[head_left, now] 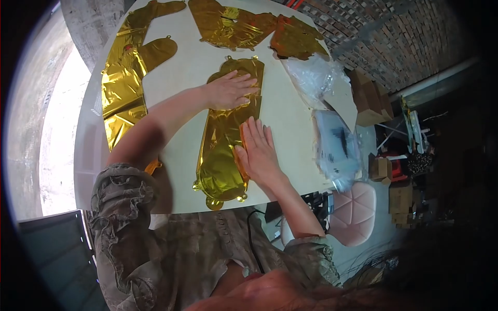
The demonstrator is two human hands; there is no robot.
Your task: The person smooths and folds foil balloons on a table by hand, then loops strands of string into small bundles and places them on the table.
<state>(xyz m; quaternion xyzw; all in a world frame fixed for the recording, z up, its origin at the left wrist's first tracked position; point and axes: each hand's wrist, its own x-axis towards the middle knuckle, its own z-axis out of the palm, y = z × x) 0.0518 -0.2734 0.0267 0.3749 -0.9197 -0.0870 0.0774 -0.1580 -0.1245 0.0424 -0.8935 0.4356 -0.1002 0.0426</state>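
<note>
1. Head view, location: the gold foil [225,129] lies flat in the middle of the desk [288,147], its near end close to the near edge.
2. Head view, left hand [226,92]: released, palm down and fingers spread on the far part of the foil; nothing is grasped.
3. Head view, right hand [259,159]: fingers extended and close together along the foil's right edge, not clenched; whether the palm touches the foil cannot be told.
4. Head view, surroundings: a long foil strip [124,88] lies to the left, a far foil [228,28] beyond, and a clear bag [309,78] to the right.
5. Head view, risks (judged): uneven pressure from the two hands could wrinkle the thin sheet or skew its edges; a sideways drag could slide it on the smooth surface; a pull on the small near tab [214,203] could tear it.
6. Head view, orientation: the long axis runs away from the person, leaning slightly right at the far end; the broad, rounded near end points toward the person.
</note>
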